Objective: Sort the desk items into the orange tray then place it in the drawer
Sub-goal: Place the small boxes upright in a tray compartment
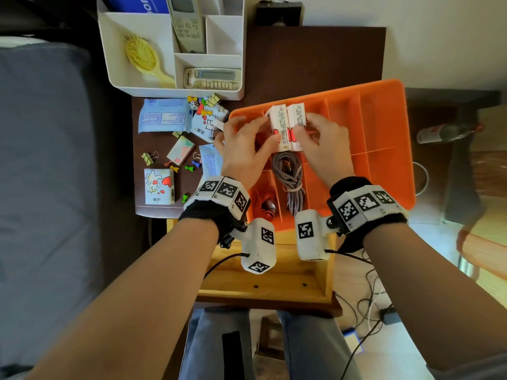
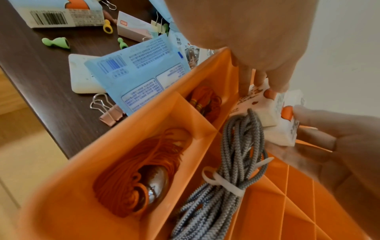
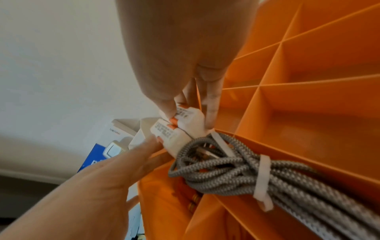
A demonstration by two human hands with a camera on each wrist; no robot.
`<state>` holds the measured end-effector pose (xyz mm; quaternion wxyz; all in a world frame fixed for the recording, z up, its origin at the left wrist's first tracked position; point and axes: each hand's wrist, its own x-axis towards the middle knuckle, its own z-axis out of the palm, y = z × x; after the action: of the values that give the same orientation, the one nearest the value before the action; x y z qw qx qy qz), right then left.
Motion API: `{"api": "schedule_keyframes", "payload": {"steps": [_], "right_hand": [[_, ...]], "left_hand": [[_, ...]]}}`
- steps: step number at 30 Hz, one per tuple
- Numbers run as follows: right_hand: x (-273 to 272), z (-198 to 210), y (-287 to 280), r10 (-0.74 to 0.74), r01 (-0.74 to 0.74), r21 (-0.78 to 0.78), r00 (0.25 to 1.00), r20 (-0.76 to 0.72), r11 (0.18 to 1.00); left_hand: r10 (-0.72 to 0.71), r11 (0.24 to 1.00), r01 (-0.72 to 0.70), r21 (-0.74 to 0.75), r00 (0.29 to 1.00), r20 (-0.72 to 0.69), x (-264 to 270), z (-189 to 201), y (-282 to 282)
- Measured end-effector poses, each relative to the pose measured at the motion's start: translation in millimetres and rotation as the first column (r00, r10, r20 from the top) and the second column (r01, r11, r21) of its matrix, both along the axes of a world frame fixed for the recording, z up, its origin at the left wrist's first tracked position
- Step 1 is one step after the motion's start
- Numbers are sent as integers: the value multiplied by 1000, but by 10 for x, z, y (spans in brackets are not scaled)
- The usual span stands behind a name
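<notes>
Nearest us, our two forearms reach over the open wooden drawer (image 1: 263,281) to the orange tray (image 1: 384,111), which sits on the right half of the dark desk (image 1: 315,56) with its near edge hanging out over the drawer, we judge so that it can later be lowered straight in. Our left hand (image 1: 241,149) and right hand (image 1: 323,149) each pinch one of two small white tissue packs (image 1: 286,124), fingers curled on the outer sides and the packs pressed side by side; we hold them together like this, it seems, so that both slip as a pair into the far end of one narrow compartment. Just nearer in that same strip lies the grey braided cable (image 1: 290,176), bound with a white tie, its loop touching the packs' near end. Orange thread (image 1: 263,204) fills the compartments along the tray's left edge. Clips, pins, blue packets and a cartoon-printed box (image 1: 159,186) remain on the desk's left half, not yet sorted.
</notes>
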<state>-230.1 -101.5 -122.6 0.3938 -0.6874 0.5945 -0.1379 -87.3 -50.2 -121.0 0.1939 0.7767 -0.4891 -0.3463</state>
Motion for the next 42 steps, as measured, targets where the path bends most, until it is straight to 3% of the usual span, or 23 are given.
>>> {"api": "schedule_keyframes", "payload": {"steps": [4,8,14,29,34,38,42], "right_hand": [[-22,-44,-28,-10,10,13,999,30,1000],[-29,-76,-81,5,-3,54,999,-41,999],[-14,-121,-162,175,-162,101,976,-132,982],[-67,-140,-225,221,-206,139,970,-103,969],[-82,-181,-95,146,-144,39,987,-70,989],[-64,-164,8,79,-80,-14,996,-35,997],[-11,-136,112,20,-22,-55,999,-37,998]], "left_hand": [[-12,1000,10,22,998,69,-5,-11,-50],[-64,997,58,49,989,136,10,-76,-84],[-118,992,103,77,969,216,11,-176,-130],[-149,988,141,56,971,187,35,-215,-127],[-89,994,96,-42,985,147,56,-198,-40],[53,979,-11,-204,978,202,113,-184,67],[133,971,-100,-217,980,146,153,-161,182]]}}
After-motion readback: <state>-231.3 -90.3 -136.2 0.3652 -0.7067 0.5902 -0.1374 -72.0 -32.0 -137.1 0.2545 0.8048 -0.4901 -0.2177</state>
